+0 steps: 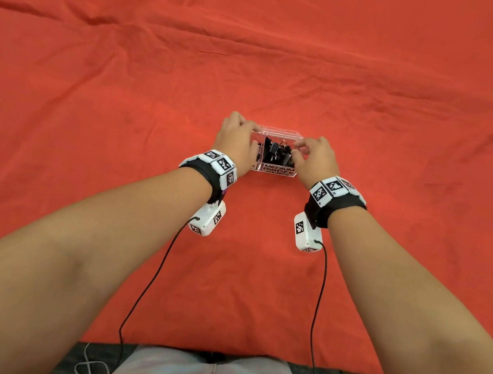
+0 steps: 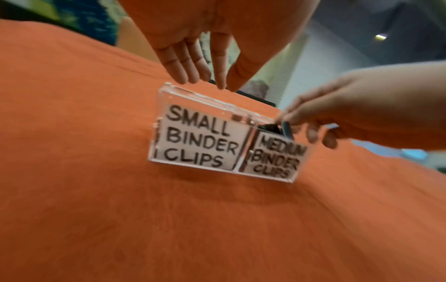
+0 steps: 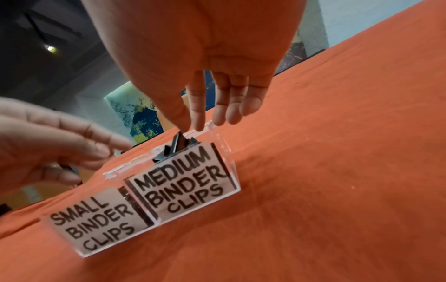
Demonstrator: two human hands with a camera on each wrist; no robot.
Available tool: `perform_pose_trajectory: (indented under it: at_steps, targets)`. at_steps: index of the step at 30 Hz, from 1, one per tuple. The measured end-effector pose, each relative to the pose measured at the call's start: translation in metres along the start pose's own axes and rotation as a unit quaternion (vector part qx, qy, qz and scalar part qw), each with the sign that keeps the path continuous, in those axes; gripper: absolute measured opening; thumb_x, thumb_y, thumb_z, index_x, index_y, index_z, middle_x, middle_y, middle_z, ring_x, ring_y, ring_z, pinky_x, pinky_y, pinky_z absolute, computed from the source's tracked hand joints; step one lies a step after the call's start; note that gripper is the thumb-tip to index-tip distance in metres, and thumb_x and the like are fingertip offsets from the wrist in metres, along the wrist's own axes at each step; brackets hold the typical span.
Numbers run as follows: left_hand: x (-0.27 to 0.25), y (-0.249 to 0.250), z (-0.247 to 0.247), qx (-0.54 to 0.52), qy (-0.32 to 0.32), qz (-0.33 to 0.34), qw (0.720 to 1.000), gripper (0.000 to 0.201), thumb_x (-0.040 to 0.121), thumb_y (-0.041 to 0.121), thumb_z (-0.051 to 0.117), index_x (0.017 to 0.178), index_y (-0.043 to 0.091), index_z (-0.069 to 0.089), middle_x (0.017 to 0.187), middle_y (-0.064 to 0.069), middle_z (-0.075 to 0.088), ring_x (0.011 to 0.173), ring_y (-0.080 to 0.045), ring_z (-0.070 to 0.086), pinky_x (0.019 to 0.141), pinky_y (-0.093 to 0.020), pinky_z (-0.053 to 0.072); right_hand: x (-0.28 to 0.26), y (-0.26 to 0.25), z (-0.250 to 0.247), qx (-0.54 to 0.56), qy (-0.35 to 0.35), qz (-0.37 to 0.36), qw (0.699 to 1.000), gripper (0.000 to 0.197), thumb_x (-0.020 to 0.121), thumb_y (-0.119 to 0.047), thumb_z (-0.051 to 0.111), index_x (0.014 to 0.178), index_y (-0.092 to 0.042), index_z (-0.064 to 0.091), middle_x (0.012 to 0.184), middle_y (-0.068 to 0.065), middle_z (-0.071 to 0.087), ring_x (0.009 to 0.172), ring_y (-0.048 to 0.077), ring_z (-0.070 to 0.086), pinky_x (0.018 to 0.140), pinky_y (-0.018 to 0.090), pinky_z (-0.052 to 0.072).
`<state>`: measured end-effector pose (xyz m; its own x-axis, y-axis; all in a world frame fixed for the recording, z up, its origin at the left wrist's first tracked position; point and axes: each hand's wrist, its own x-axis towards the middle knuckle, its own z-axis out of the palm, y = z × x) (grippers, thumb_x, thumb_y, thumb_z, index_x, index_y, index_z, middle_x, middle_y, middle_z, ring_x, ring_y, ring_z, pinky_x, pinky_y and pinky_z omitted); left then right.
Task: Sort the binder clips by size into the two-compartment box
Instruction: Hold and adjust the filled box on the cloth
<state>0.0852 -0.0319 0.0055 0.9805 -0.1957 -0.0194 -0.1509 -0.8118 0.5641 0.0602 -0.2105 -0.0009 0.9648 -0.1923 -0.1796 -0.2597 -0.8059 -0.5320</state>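
clear plastic, the two-compartment box (image 1: 276,151) sits mid-cloth on the orange cloth (image 1: 289,65). from the head view we see only the "medium" label; our wrist views show both (small left, medium right). our left hand (image 2: 193,47) hovers over the small side's back rim, fingers straight and together. our right hand (image 3: 205,76) pinches a black binder clip (image 3: 179,142) sticking out of the medium pile (image 1: 276,152).

Wrinkled red cloth (image 1: 289,65) (orange at the wrists), ceiling lamp (image 3: 50,48), painted panel (image 3: 142,118)
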Motion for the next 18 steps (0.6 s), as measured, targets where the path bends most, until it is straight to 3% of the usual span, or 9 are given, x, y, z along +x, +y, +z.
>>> perform_pose_trajectory:
  at_steps: [3, 6, 8, 13, 16, 18]
  targets:
    - [0.007, -0.016, -0.009, -0.052, 0.044, -0.127, 0.990, 0.026, 0.088, 0.014, 0.052, 0.113, 0.012, 0.059, 0.123, -0.011, 0.045, 0.120, -0.026, 0.042, 0.101, -0.033, 0.036, 0.000, 0.001, 0.002, -0.010, 0.002, -0.007, 1.000, 0.018, 0.087, -0.026, 0.058, 0.103, -0.017, 0.059, 0.108, 0.007, 0.051, 0.091, 0.022, 0.057, 0.078, 0.034, 0.050]
    - [0.013, -0.028, -0.014, -0.099, 0.033, -0.215, 0.971, 0.028, 0.091, 0.020, 0.052, 0.118, 0.011, 0.057, 0.130, -0.013, 0.044, 0.121, -0.029, 0.046, 0.103, -0.033, 0.038, 0.000, -0.001, 0.006, -0.025, 0.004, -0.008, 1.000, 0.016, 0.088, -0.020, 0.053, 0.103, -0.014, 0.054, 0.109, 0.009, 0.050, 0.091, 0.029, 0.057, 0.075, 0.038, 0.049]
    - [0.016, -0.033, -0.014, -0.113, 0.011, -0.230, 0.967, 0.033, 0.092, 0.022, 0.053, 0.122, 0.010, 0.054, 0.132, -0.013, 0.046, 0.117, -0.029, 0.052, 0.102, -0.035, 0.042, 0.000, -0.004, 0.006, -0.004, 0.013, -0.005, 1.000, 0.016, 0.089, -0.021, 0.048, 0.102, -0.013, 0.052, 0.108, 0.009, 0.050, 0.089, 0.029, 0.056, 0.075, 0.039, 0.049]
    - [0.021, -0.034, -0.009, -0.153, -0.034, -0.218, 0.963, 0.040, 0.095, 0.014, 0.049, 0.134, 0.009, 0.045, 0.132, -0.009, 0.056, 0.110, -0.026, 0.060, 0.095, -0.031, 0.047, -0.003, 0.002, 0.008, 0.029, -0.009, -0.002, 1.000, 0.029, 0.091, -0.030, 0.056, 0.110, -0.011, 0.046, 0.110, 0.007, 0.050, 0.085, 0.019, 0.049, 0.076, 0.034, 0.045]
    - [0.025, -0.034, -0.010, -0.189, -0.050, -0.232, 0.953, 0.043, 0.096, 0.012, 0.046, 0.139, 0.011, 0.040, 0.127, -0.007, 0.056, 0.082, -0.018, 0.060, 0.078, -0.026, 0.047, 0.002, 0.003, 0.001, 0.115, 0.006, 0.025, 0.993, 0.037, 0.091, -0.032, 0.056, 0.117, -0.009, 0.045, 0.100, 0.005, 0.051, 0.087, 0.018, 0.051, 0.076, 0.030, 0.041]
    - [0.031, -0.033, -0.013, -0.229, -0.059, -0.258, 0.937, 0.044, 0.097, 0.014, 0.044, 0.141, 0.013, 0.038, 0.124, -0.007, 0.056, 0.068, -0.013, 0.057, 0.068, -0.028, 0.047, 0.011, 0.002, -0.004, 0.167, 0.010, 0.086, 0.982, 0.044, 0.093, -0.042, 0.048, 0.121, -0.009, 0.046, 0.105, 0.004, 0.055, 0.094, 0.018, 0.054, 0.080, 0.028, 0.041]
